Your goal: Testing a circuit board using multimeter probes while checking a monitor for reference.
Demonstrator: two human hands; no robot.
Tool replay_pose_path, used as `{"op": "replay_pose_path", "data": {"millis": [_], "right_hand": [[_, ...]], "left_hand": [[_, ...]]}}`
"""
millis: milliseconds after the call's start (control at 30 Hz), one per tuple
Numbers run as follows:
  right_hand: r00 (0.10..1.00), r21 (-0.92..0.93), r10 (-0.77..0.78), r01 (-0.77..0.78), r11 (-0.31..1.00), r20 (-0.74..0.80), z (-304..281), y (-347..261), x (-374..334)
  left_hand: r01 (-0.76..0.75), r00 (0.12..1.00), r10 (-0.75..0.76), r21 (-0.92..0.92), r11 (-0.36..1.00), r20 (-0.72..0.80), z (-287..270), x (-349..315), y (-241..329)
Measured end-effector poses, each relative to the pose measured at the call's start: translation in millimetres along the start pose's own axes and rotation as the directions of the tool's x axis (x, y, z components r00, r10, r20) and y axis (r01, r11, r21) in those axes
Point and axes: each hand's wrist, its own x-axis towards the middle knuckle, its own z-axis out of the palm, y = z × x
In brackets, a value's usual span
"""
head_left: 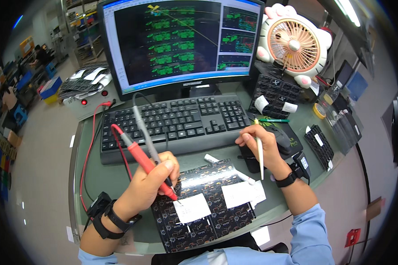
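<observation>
My left hand is closed round two test probes, a red one and a grey one. The tip of the red probe comes down at the edge of a white paper slip on a black circuit board panel; whether it touches cannot be told. My right hand pinches a slim cream-white pen-like stick, thin end down, above the panel's right side. More white slips lie under it on the panel. Handwriting shows faintly on the slips.
Behind the panel lies a black keyboard, with a monitor beyond. A mouse and green pen are near my right hand. A fan, stacked boards and another board stand right. Probe leads run left to a box.
</observation>
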Motion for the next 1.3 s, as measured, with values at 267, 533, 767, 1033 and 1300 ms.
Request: {"op": "replay_pose_path", "data": {"millis": [267, 533, 767, 1033, 1300], "right_hand": [[0.999, 0.001, -0.047, 0.047, 0.999, -0.007, -0.1, -2.2, 1.0], [0.998, -0.022, -0.057, 0.057, 0.998, -0.001, 1.5, -3.7, 0.8], [0.999, 0.0, -0.03, 0.03, 1.0, -0.018, -1.8, -7.1, -0.8], [0.993, -0.015, 0.093, -0.092, 0.996, 0.072, -31.9, -16.2, 32.5], [0.968, -0.403, -0.174, 0.234, 0.885, 0.18, -19.3, 18.5, 55.2]], "left_hand": [[0.001, 0.999, 0.002, 0.065, 0.998, -0.043, 0.7, -1.7, 1.6], [-0.033, 0.999, 0.036, -0.13, 0.991, 0.022, -7.6, 1.9, 5.2], [0.095, 0.961, -0.092, -0.002, 0.995, 0.262, -9.8, 1.3, 23.7], [0.123, 0.938, -0.17, 0.167, 0.978, 0.304, -12.5, -10.2, 15.0], [0.127, 0.944, -0.176, 0.186, 0.974, 0.28, -6.7, -6.9, 18.5]]}}
